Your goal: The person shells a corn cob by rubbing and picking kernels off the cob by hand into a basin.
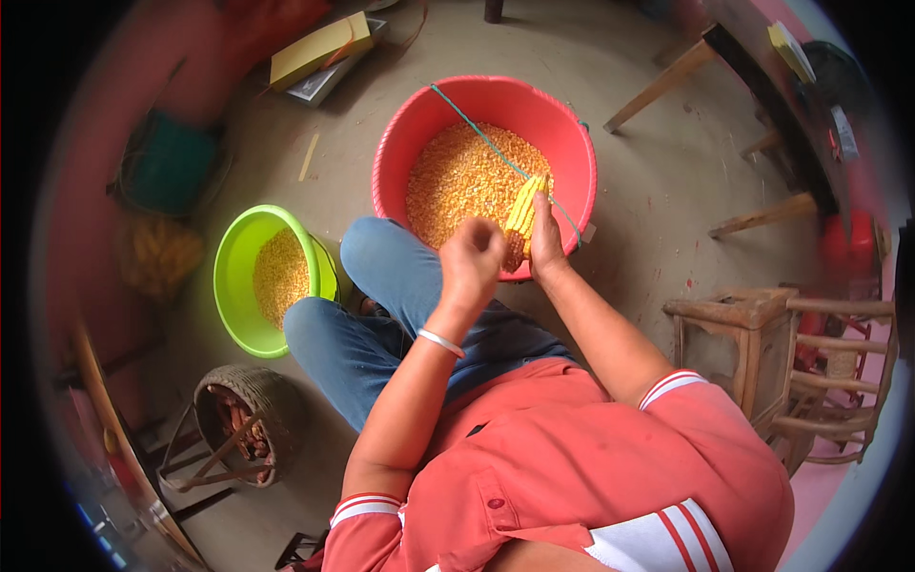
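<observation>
My right hand and my left hand are above the near edge of a red plastic tub (392,154). Loose yellow corn kernels (457,179) lie in the tub, and a green cord (475,129) runs across its top. My right-side hand, the left hand crossing nothing, is the one on the right: my left hand (545,232) holds an ear of corn (524,211) upright, its lower end bared to a reddish-brown cob (513,252). My right hand (473,261), with a pale bracelet at its wrist, is blurred beside the cob, fingers curled; whether it touches the cob is unclear.
At the left stands a lime-green bucket (230,286) with corn kernels. Below it, a woven basket (246,379) holds reddish cobs. A wooden stool (743,311) and chair are at the right, a table leg (661,86) at upper right. Boxes (322,50) lie beyond the tub.
</observation>
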`<state>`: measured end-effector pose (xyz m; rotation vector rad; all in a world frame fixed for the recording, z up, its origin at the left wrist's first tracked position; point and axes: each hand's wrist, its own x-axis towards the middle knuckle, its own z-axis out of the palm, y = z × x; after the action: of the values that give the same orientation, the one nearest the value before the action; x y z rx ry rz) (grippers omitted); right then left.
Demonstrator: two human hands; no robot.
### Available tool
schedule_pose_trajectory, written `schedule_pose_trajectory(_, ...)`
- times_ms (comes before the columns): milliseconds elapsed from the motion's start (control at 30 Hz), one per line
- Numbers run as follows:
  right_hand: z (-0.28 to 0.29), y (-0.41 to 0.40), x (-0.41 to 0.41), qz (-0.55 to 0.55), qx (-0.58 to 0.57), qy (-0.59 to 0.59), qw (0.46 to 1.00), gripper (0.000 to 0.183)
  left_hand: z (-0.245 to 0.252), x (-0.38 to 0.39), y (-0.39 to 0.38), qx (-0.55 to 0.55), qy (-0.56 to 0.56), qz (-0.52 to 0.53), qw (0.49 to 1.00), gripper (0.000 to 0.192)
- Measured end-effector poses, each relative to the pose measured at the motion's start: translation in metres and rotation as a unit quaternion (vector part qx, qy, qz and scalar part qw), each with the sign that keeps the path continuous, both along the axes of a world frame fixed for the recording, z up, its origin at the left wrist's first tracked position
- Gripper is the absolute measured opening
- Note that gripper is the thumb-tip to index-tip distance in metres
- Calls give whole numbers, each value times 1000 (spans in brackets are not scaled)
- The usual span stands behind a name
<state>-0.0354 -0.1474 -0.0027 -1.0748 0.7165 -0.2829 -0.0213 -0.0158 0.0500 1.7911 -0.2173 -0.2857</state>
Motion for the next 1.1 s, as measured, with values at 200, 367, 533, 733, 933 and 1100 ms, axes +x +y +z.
schedule_pose_trajectory(200,25,4,0,2,36,-59,998,52,-2,25,2,-13,96,3,995,28)
schedule_pose_trajectory(367,16,2,-3,36,29,-71,996,41,5,9,-4,-4,183,-37,982,35)
schedule_pose_trajectory(533,-1,0,-5,55,45,-74,995,39,9,1,-2,54,160,-39,985,23)
schedule_pose_trajectory(733,7,0,-6,62,-70,-80,992,46,3,-2,-2,-118,335,-30,934,11)
schedule_pose_trajectory(933,3,0,-5,55,-89,-84,991,46,6,-7,-6,-156,361,14,919,13)
schedule_pose_trajectory(1100,2,-1,-4,65,-176,-72,979,48,3,-7,-8,-107,304,26,946,12)
